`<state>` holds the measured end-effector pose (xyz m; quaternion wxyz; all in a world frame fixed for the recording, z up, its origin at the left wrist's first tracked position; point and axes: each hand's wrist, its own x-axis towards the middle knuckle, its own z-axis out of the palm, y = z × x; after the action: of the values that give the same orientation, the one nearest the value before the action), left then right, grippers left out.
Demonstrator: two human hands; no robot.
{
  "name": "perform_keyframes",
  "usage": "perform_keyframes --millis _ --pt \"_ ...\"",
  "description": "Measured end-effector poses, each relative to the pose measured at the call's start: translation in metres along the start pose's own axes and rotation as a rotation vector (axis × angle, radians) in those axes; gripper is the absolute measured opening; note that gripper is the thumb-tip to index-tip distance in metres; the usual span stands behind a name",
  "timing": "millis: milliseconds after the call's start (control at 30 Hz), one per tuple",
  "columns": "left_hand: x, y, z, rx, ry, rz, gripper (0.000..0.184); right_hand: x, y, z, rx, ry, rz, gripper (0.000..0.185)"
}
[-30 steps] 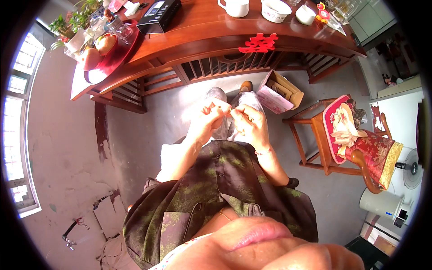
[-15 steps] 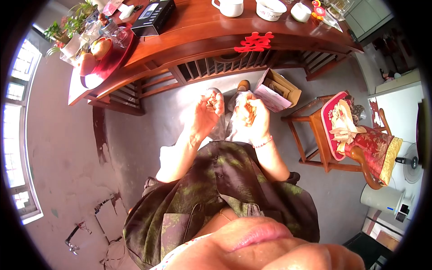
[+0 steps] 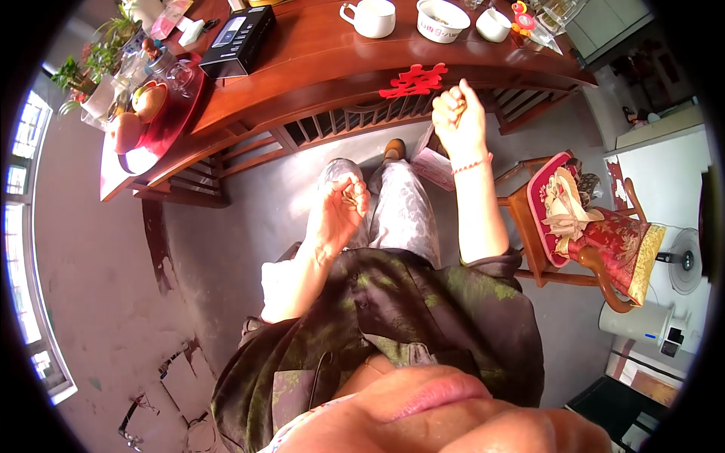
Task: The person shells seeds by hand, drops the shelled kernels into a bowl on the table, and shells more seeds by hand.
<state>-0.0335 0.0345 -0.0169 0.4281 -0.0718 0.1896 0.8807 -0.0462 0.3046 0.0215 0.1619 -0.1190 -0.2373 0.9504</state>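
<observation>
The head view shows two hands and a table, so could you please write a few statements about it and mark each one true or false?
1. The right hand is nearer the table than the left hand. True.
2. The left hand lies flat with its fingers straight. False: its fingers are curled.
3. A bracelet is on the wrist of the right hand. True.
4. The black box sits on the chair. False: it is on the table.
5. The mug stands on the table. True.
6. The fan is left of the chair in the picture. False: it is to the right.
</observation>
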Motion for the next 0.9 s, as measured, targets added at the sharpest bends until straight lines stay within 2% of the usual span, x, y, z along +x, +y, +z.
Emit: perform_keyframes --millis 100,167,233,300,400,467,533,567,633,767,900 --pt "0.006 0.0 -0.004 -0.01 0.009 -0.028 0.018 0.026 -0.022 0.01 0.042 0.031 -0.024 0.044" --pt "0.009 0.003 -0.011 -0.075 0.082 -0.041 0.019 0.038 -0.036 0.003 0.052 -0.043 -0.07 0.044" --pt "0.01 0.007 -0.014 -0.068 0.06 -0.026 0.018 0.039 -0.05 -0.01 0.093 -0.162 -0.101 0.044" --pt "0.005 -0.001 -0.01 -0.045 0.0 -0.019 0.019 0.03 -0.081 -0.041 0.263 -0.12 -0.058 0.043" --pt "0.011 -0.001 -0.022 -0.044 0.027 -0.018 0.021 -0.002 -0.083 -0.074 0.333 -0.052 -0.087 0.039" --pt "0.019 -0.002 -0.022 -0.044 0.034 -0.007 0.022 -0.021 -0.071 -0.099 0.398 0.001 -0.06 0.039" --pt "0.029 -0.005 -0.008 -0.018 0.143 0.063 0.035 -0.036 -0.051 -0.119 0.494 0.017 0.008 0.04" --pt "0.037 -0.003 -0.007 -0.044 0.094 0.052 0.04 -0.041 -0.037 -0.125 0.528 0.009 0.042 0.041" --pt "0.049 0.003 0.003 -0.051 0.059 0.049 0.041 -0.054 -0.008 -0.125 0.587 0.029 0.107 0.041" --pt "0.067 0.014 0.012 -0.094 -0.019 0.046 0.041 -0.075 0.037 -0.126 0.536 0.238 0.166 0.043" --pt "0.093 0.023 0.026 -0.027 -0.039 0.067 0.038 -0.093 0.062 -0.122 0.537 0.287 0.224 0.039"
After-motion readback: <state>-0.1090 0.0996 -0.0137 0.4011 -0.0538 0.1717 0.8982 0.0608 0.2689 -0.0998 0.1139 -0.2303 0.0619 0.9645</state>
